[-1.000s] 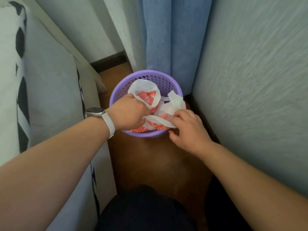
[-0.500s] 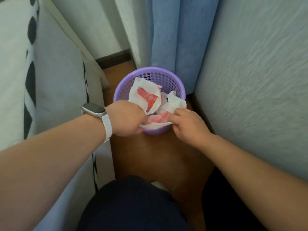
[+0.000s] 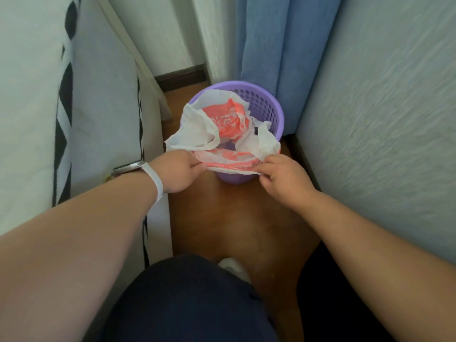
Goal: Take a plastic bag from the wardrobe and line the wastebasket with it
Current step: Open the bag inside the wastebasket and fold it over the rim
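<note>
A purple perforated wastebasket point(image 3: 266, 104) stands on the wooden floor in a narrow gap. A white plastic bag with red print point(image 3: 222, 122) sits in its mouth, opened out, with its handles flopping over the left and right rim. My left hand point(image 3: 177, 172) pinches the bag's near edge on the left. My right hand point(image 3: 283, 178) pinches the same edge on the right. The edge is stretched flat between them over the basket's near rim.
A bed with a white and black patterned cover point(image 3: 61, 107) runs along the left. A pale textured panel point(image 3: 382, 107) closes the right side. A blue curtain point(image 3: 278, 45) hangs behind the basket. My dark-clad knee point(image 3: 187, 304) fills the bottom, above brown floor point(image 3: 241, 223).
Both hands have drawn back toward me and apart, pulling the bag's near edge taut. The bag has spread wider open in the basket.
</note>
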